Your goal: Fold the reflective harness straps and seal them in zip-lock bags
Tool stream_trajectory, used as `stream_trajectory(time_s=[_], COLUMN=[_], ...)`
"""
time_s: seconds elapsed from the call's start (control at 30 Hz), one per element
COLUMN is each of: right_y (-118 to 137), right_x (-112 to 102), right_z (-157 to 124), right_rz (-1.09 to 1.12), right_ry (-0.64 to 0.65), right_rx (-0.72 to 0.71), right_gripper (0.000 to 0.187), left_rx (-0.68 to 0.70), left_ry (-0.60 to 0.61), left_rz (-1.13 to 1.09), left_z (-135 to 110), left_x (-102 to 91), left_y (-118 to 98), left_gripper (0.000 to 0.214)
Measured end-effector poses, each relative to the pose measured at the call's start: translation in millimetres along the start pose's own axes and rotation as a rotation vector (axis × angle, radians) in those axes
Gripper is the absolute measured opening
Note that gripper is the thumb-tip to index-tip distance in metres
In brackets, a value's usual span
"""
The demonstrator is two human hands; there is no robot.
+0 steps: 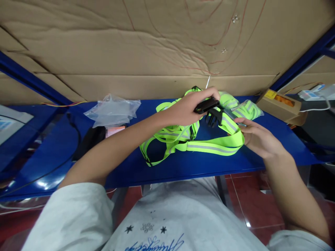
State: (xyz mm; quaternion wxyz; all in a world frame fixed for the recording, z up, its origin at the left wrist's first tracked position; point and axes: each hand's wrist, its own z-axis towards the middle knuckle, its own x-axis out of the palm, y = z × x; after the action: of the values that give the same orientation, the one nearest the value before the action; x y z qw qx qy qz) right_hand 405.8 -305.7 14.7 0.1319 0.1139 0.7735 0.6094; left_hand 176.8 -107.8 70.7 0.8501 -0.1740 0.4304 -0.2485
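Observation:
My left hand is closed around a black plastic buckle piece. Just beneath it hangs a pronged black buckle half, at the end of a neon yellow-green reflective strap with a grey stripe. My right hand pinches this strap where it bends round on the right. A thin grey object shows by the right fingertips; its kind is unclear. Behind and below my left hand lies a tangled heap of the same reflective straps, partly hidden by my forearm.
Plastic-wrapped reflective straps lie behind my right hand, near an open cardboard box. A clear plastic bag and a black item lie left on the blue table. A cardboard panel stands behind.

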Motion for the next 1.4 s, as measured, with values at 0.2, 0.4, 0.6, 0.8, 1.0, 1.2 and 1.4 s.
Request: stream_trajectory(time_s=[0.2,0.4,0.6,0.8,1.0,1.2,1.4], right_y=[10.9,15.5,-10.8,-9.1,-15.0,-24.6,-21.3], right_x=[16.7,50.7,31.2,12.5,11.8,55.5,104.4], right_z=[-21.9,-13.0,34.3,16.2,8.2,11.6,22.6], right_rz=[-0.332,-0.614,0.068,0.318,0.537,0.12,-0.194], right_ry=[-0.399,-0.363,-0.118,-0.031,0.016,-0.031,0.132], right_rx=[-0.573,-0.584,-0.132,-0.136,-0.13,-0.127,-0.27], right_gripper=[0.028,0.05,0.032,0.021,0.023,0.054,0.072], left_rx=[-0.076,0.012,0.174,-0.072,-0.234,-0.278,-0.289], left_ry=[-0.078,-0.172,-0.429,-0.707,-0.81,-0.77,-0.814], left_rz=[0.01,-0.087,-0.266,-0.445,-0.622,-0.678,-0.6], left_z=[6.9,24.8,34.8,34.7,28.1,32.1,44.6], left_x=[-4.6,-7.1,-46.0,-71.5,-90.2,-84.8,-81.3], left_y=[-7.5,-30.4,-43.3,-34.2,-8.7,-12.7,-46.2], left_gripper=[0.023,0.019,0.022,0.034,0.033,0.037,0.038])
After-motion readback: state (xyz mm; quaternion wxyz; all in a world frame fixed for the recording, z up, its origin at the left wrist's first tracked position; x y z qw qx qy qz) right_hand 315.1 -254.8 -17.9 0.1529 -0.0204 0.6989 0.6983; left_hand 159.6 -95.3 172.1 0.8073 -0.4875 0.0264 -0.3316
